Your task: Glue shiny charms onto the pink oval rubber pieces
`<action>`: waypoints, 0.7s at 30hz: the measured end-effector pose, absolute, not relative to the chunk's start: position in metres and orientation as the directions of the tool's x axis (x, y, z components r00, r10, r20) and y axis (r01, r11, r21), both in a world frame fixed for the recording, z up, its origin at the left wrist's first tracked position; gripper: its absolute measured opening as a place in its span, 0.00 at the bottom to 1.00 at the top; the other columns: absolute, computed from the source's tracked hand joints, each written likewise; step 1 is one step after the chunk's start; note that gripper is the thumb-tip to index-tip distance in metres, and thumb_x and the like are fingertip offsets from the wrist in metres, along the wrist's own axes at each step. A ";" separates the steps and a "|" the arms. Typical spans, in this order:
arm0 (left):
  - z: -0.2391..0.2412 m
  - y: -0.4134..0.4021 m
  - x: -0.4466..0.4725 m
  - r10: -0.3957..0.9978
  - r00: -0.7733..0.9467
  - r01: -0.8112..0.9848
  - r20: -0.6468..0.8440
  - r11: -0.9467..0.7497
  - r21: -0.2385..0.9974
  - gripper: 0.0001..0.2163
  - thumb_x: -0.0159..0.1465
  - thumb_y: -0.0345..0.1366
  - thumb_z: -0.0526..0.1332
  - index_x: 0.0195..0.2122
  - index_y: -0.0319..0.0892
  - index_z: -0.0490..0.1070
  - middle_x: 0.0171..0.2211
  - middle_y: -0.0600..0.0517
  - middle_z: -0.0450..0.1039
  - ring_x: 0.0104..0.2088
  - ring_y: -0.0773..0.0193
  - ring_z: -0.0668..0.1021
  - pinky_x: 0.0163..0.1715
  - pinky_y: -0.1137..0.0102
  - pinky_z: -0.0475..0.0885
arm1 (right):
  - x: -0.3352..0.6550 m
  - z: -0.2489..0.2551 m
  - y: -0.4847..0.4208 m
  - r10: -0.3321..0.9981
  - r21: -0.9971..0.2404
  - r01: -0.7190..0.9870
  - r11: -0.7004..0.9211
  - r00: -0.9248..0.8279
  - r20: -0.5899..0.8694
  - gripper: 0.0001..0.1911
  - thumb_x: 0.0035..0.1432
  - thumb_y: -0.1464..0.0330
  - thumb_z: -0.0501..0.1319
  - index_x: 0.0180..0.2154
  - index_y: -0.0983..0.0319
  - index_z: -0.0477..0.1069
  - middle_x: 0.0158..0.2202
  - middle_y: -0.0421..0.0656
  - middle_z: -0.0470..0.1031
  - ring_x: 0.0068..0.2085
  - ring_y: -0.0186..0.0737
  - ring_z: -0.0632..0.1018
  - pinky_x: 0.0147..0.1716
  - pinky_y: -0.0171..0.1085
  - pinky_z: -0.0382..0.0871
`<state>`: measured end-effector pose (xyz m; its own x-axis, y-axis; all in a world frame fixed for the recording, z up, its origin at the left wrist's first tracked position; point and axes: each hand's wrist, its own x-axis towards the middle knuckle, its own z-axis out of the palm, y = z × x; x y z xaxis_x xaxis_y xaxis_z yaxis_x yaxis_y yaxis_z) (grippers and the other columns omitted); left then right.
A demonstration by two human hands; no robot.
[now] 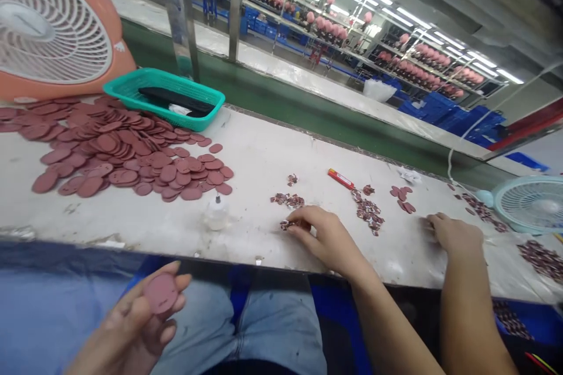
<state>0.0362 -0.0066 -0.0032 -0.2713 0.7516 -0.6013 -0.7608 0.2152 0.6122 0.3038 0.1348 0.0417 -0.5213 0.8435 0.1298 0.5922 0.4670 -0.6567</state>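
Note:
Low at the left, my left hand [145, 316] holds a dusky-pink oval disc [160, 293] between thumb and fingers, in front of the table's edge. Small marks show on the disc's face. My right hand [323, 237] reaches over the white table [259, 240], its thumb and forefinger closed on a small brown-and-silver piece [285, 225]. Just beyond it lies a little pile of similar pieces [288, 200]. Between my hands stands a small clear bottle [217, 215] with a dark tip. A large heap of pink oval discs [132, 152] covers the table's left part.
A green basket [202, 122] holding a black item stands behind the heap, beside an orange fan [94, 29]. A red tube [341, 179] lies near more small pieces [368, 214]. Another person's hand [457, 234] rests over the table at right, near a pale-blue fan [534, 205].

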 end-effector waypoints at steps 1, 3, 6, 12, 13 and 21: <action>0.005 -0.007 0.045 0.745 -0.256 -0.763 -0.616 0.235 0.602 0.22 0.38 0.40 0.83 0.35 0.48 0.83 0.31 0.55 0.86 0.25 0.66 0.82 0.17 0.83 0.72 | 0.298 0.041 0.125 0.853 -0.701 0.556 0.446 -0.501 0.146 0.05 0.66 0.68 0.63 0.42 0.59 0.77 0.37 0.43 0.80 0.38 0.41 0.80 0.41 0.43 0.75; 0.019 -0.009 0.059 0.739 -0.211 -0.762 -0.640 0.287 0.581 0.21 0.38 0.42 0.83 0.34 0.46 0.84 0.30 0.52 0.85 0.26 0.67 0.82 0.18 0.83 0.72 | 0.285 0.041 0.102 0.861 -0.815 0.424 0.395 -0.480 0.167 0.07 0.67 0.64 0.62 0.44 0.59 0.77 0.38 0.44 0.82 0.38 0.40 0.82 0.39 0.40 0.78; 0.030 -0.011 0.069 0.765 -0.119 -0.755 -0.632 0.343 0.558 0.20 0.39 0.44 0.82 0.33 0.44 0.85 0.31 0.51 0.84 0.26 0.69 0.81 0.18 0.83 0.72 | 0.262 0.045 0.072 0.855 -0.962 0.131 0.238 -0.499 0.143 0.06 0.65 0.66 0.65 0.44 0.56 0.79 0.40 0.42 0.83 0.39 0.39 0.84 0.39 0.38 0.79; 0.025 -0.017 0.063 0.814 0.081 -0.722 -0.575 0.446 0.529 0.19 0.45 0.47 0.80 0.35 0.43 0.85 0.26 0.53 0.80 0.24 0.72 0.77 0.20 0.83 0.72 | 0.235 0.052 0.055 0.796 -0.945 0.060 0.322 -0.558 0.236 0.08 0.59 0.72 0.70 0.41 0.58 0.80 0.33 0.40 0.83 0.34 0.35 0.81 0.35 0.33 0.76; 0.023 -0.018 0.062 0.822 0.104 -0.719 -0.560 0.451 0.528 0.19 0.46 0.47 0.79 0.35 0.43 0.85 0.26 0.52 0.79 0.24 0.72 0.76 0.20 0.83 0.72 | 0.233 0.052 0.055 0.783 -0.935 0.061 0.350 -0.568 0.255 0.08 0.59 0.73 0.70 0.41 0.59 0.81 0.32 0.40 0.82 0.33 0.34 0.81 0.34 0.32 0.75; 0.013 -0.021 0.060 0.828 0.105 -0.714 -0.551 0.448 0.538 0.20 0.46 0.49 0.79 0.36 0.43 0.85 0.24 0.54 0.75 0.24 0.72 0.75 0.19 0.83 0.72 | 0.233 0.054 0.060 0.728 -0.904 0.110 0.412 -0.637 0.254 0.06 0.59 0.73 0.70 0.40 0.63 0.80 0.33 0.40 0.82 0.34 0.31 0.80 0.35 0.28 0.73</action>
<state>0.0600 -0.0205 0.0132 0.1046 0.8277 -0.5513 -0.7138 0.4485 0.5379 0.2326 0.0604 0.0537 -0.6367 0.7280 0.2544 0.1103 0.4125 -0.9043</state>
